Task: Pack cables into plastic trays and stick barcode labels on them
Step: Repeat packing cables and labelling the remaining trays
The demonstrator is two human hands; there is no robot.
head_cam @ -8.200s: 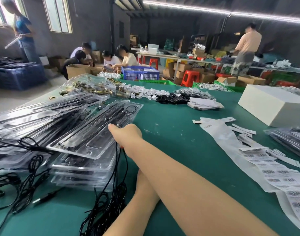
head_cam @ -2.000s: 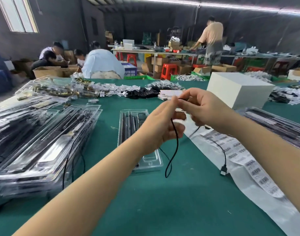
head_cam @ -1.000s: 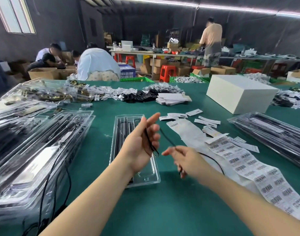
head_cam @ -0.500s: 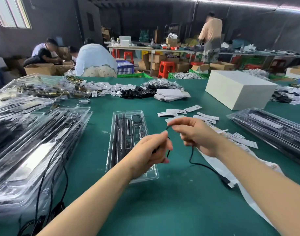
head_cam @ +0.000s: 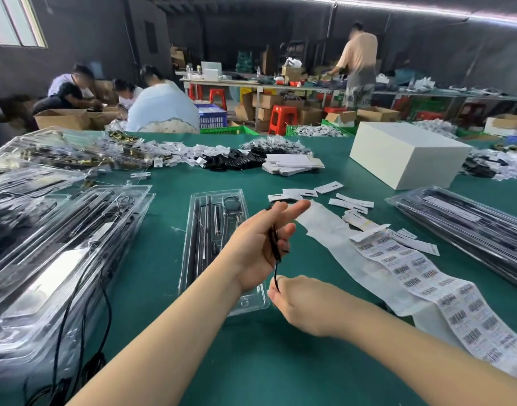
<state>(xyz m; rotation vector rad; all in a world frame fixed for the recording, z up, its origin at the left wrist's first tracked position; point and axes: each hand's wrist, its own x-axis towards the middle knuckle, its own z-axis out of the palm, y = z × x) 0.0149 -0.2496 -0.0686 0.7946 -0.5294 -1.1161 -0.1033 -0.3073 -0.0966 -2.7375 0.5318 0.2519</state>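
The black cable (head_cam: 273, 240) is wound in loops across the palm of the left hand (head_cam: 258, 244), running up between its raised fingers (head_cam: 295, 207), which are straight and slightly spread, the lower ones loosely bent over the coil; a short length drops from the heel of that palm to the right hand (head_cam: 298, 303), whose thumb and forefinger pinch the strand just below the left palm, the remaining fingers curled in.

Directly behind the left fingers, partly hidden by the hand and wrist, a clear plastic tray (head_cam: 213, 227) lies lengthwise on the green table (head_cam: 251, 361), dark parts seated in its channels; to the right of both hands a strip of barcode labels (head_cam: 427, 276) runs along the table on its white backing; beyond the fingertips lie loose white paper tabs (head_cam: 324, 194).

Well to the left of the left forearm sit stacks of filled trays (head_cam: 60, 238); far right, another tray pile (head_cam: 471, 227); farther off, a white box (head_cam: 406, 153).
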